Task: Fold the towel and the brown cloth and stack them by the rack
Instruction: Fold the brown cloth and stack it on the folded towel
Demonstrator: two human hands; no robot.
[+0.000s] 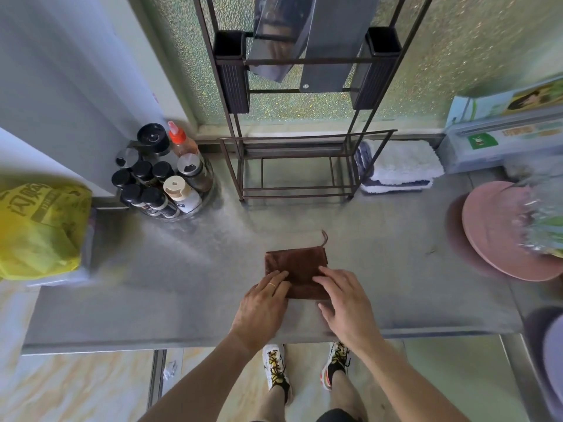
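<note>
The brown cloth [297,266] lies folded into a small square on the steel counter [189,269], near its front edge, with a hanging loop sticking out at its far right corner. My left hand [263,306] rests flat on the cloth's near left part, fingers spread. My right hand [342,296] presses on its near right part, fingers apart. A white towel [402,166] sits folded in a stack just right of the dark metal rack [292,166] at the back of the counter.
A round tray of spice bottles [161,181] stands at the back left. A yellow bag [39,229] lies at the far left. Pink plates [499,236] sit at the right edge, and a boxed roll [502,138] lies behind them.
</note>
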